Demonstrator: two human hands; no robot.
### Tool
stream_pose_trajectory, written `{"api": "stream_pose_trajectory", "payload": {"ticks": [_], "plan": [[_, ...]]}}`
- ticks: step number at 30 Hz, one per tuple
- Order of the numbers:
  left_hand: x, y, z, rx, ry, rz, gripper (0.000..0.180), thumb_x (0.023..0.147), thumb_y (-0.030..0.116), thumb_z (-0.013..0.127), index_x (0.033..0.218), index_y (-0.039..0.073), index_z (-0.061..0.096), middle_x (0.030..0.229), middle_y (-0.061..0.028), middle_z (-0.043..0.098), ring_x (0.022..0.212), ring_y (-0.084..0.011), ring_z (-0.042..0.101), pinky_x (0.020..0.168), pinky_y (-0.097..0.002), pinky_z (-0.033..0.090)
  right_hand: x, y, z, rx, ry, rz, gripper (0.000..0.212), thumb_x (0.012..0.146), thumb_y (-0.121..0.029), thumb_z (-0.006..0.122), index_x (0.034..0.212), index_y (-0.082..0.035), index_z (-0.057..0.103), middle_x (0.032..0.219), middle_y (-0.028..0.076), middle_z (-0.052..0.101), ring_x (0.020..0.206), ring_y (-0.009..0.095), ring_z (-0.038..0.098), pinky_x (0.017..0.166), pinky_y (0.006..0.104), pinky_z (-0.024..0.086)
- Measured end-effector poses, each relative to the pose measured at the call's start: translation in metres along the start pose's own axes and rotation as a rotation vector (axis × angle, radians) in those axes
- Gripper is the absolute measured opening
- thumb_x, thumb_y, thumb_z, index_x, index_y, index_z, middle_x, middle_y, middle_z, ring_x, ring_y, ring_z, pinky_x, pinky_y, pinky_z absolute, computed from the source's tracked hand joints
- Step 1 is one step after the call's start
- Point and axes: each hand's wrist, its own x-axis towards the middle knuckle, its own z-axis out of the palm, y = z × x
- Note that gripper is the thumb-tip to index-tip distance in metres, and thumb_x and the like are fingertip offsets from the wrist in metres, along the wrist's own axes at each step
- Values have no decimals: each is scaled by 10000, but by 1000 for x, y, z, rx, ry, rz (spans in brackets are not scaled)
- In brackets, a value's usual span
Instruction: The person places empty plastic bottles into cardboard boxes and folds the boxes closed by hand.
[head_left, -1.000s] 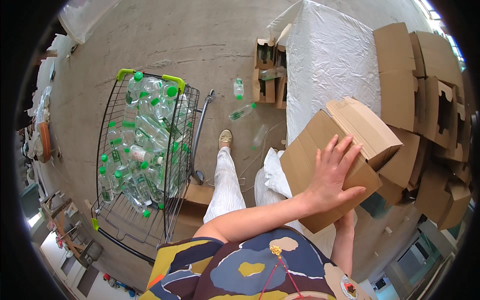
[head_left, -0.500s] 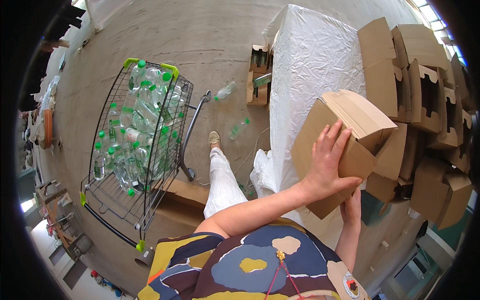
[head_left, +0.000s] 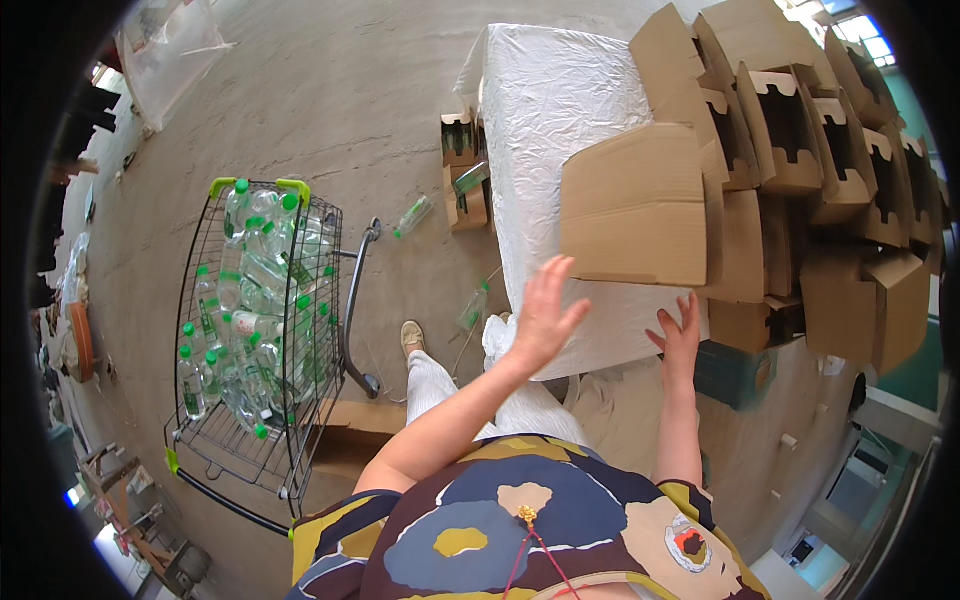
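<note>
A brown cardboard box (head_left: 635, 215) rests on a table covered in crinkled white sheeting (head_left: 560, 85), its broad flat side facing up. My left hand (head_left: 545, 318) is open just off the box's near left corner, fingers apart and holding nothing. Near the box's lower right corner, my right hand (head_left: 678, 338) is open with spread fingers; whether its fingertips still touch the cardboard I cannot tell. Many more brown boxes (head_left: 780, 130) are heaped to the right, some showing dark cut-out openings.
On my left stands a wire shopping cart (head_left: 343, 290) loaded with clear green-capped bottles (head_left: 262, 270). Two loose bottles, one farther (head_left: 412, 216) and one nearer (head_left: 473, 306), lie on the floor. Small cartons (head_left: 465, 205) stand beside the table. A green bin (head_left: 735, 375) sits at right.
The box has gone from between my hands onto the covered table beside the heap. Both hands have let go and opened. The view has shifted somewhat to the right.
</note>
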Motion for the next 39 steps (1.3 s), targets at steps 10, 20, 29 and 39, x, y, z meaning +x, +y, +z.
{"api": "stream_pose_trajectory", "payload": {"ticks": [10,20,29,39], "plan": [[32,-92,25,-312,-104,-608,746,921,372,647,1497,41,307,1512,-177,378,1322,-308,446,1059,-396,399,-17,-80,11,-501,212,-937,463,969,-260,557,1371,-34,518,1475,82,434,1363,272,389,1088,409,365],[66,-80,40,-864,26,-661,584,891,235,712,1371,5,471,1216,-91,629,1103,-160,585,969,-352,450,16,-45,-11,-433,-47,-643,408,858,-164,713,1206,20,604,1179,137,656,1134,268,586,993,373,424],[45,121,-30,-516,169,-38,236,858,-19,686,1073,-8,592,953,-46,640,810,-96,614,713,-259,503,40,60,-41,424,-310,78,433,928,-101,557,1359,-71,532,1332,52,585,1203,181,542,1005,384,434],[24,140,6,740,-148,539,200,757,37,597,947,96,619,784,-47,529,689,-218,620,647,-349,473,28,-13,-37,191,-234,-220,542,936,-274,606,1401,-26,482,1377,93,535,1253,227,508,974,376,465]]}}
